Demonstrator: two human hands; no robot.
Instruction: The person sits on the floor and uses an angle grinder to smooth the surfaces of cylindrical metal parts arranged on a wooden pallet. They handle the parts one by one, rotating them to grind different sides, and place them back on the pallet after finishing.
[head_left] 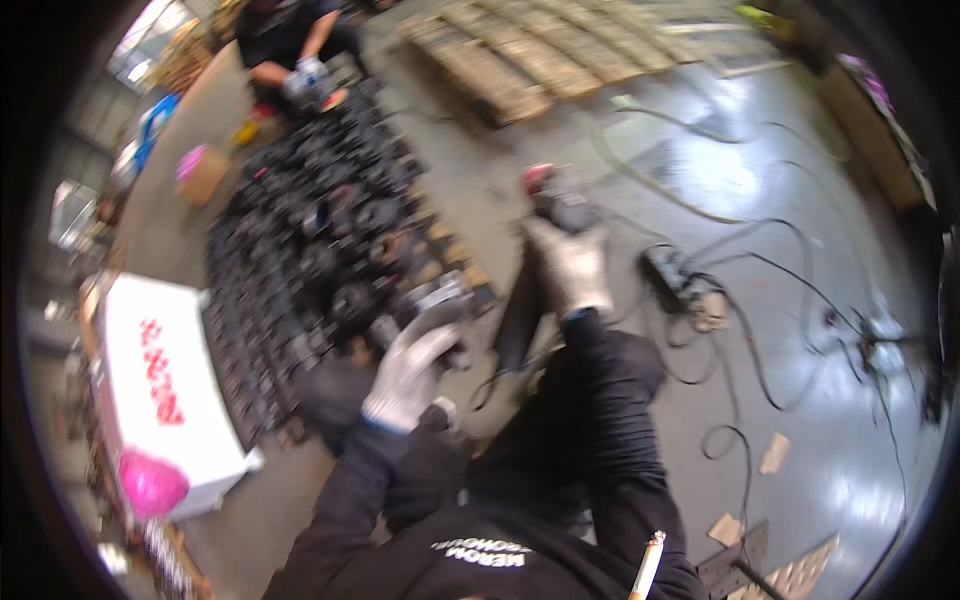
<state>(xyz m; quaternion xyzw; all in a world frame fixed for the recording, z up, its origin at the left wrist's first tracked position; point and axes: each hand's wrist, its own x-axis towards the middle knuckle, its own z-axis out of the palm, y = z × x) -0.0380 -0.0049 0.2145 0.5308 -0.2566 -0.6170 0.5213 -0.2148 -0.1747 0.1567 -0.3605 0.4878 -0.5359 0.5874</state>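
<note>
My right hand (572,265), in a white glove with grey fingers, is closed around a dark power tool that looks like an angle grinder (518,315). A red disc-like part (538,179) shows just beyond the fingers, and a cord loops at the tool's rear. My left hand (412,368), gloved the same way, is held at the near edge of the metal parts. Its fingers curve apart from the thumb, and nothing shows between them. A silvery metal part (440,292) lies just past its fingertips. Motion blur hides finer detail.
Rows of dark metal parts (290,250) spread to my left. Across them a gloved co-worker (300,75) bends over the parts. A white box (160,370) with red markings stands left. Wooden pallets (540,50) lie ahead; cables (770,260) cross the right floor. A cigarette (648,565) shows below.
</note>
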